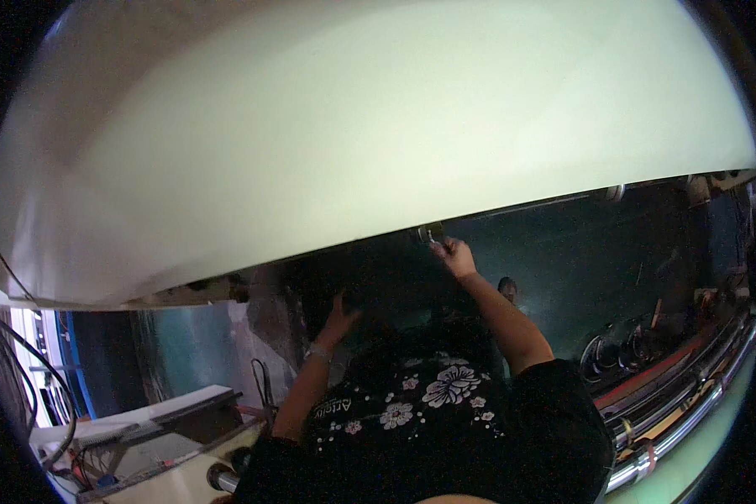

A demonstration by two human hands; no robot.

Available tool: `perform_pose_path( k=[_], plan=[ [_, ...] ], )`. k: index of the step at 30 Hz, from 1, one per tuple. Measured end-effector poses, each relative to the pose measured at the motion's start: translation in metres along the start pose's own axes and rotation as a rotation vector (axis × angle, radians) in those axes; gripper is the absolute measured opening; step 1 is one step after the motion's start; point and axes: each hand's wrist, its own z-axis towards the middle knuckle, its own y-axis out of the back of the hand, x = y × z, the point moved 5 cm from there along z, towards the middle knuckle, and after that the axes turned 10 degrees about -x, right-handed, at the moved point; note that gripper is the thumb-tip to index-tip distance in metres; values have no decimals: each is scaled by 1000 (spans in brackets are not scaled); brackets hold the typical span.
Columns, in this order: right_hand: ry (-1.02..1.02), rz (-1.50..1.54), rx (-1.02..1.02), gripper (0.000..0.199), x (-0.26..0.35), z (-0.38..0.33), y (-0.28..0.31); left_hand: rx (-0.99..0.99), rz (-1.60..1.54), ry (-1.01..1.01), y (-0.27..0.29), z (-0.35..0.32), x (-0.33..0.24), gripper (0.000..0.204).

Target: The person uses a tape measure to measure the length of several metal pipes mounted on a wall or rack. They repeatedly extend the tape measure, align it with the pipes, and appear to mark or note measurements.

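Note:
A broad pale cream-green panel [412, 126], smooth and slightly bent-looking, fills the upper view. Just under its lower edge, my right hand [454, 256] is closed, thumb and fingers pinching a small shiny metal piece [431, 238] that looks like a handle. That piece sits at a small dark yellowish fitting close to the panel's edge; its exact kind is too small to tell. Lower and to the left, my left hand [339, 321] is raised in shadow with fingers apart and nothing in it. A dark green surface [554, 248] lies behind both hands.
Shiny metal rollers [679, 437] run along the lower right beside a red bar [659, 374]. Curved cables or hoops [601, 357] lie near them. At lower left stands a light-coloured frame [143, 424] with wires, and a black cable [46, 361] hangs at the far left.

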Motion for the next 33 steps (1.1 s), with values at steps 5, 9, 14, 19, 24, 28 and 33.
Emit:
perform_pose_path(
  k=[5, 9, 14, 19, 24, 28, 33],
  plan=[
    [221, -77, -95, 24, -16, -11, 14, 134, -359, -50, 35, 1, -233, 85],
    [-86, 386, 369, 24, 43, -64, 16, 143, -294, -223, 21, -2, -277, 88],
    [287, 390, 484, 28, 111, -87, 9, 272, -471, -349, 35, -15, -335, 94],
    [147, 396, 512, 22, 123, -89, 52, 308, -270, -553, 38, -16, -362, 91],
    [-125, 428, -192, 10, 78, -50, 214, 317, -125, -479, 95, 8, -343, 48],
    [-34, 783, -895, 16, -4, -24, 396, 233, -64, -472, 152, 34, -320, 14],
    [141, 983, -1038, 10, -44, 13, 450, 147, 87, -485, 156, 43, -370, 13]
  ],
)
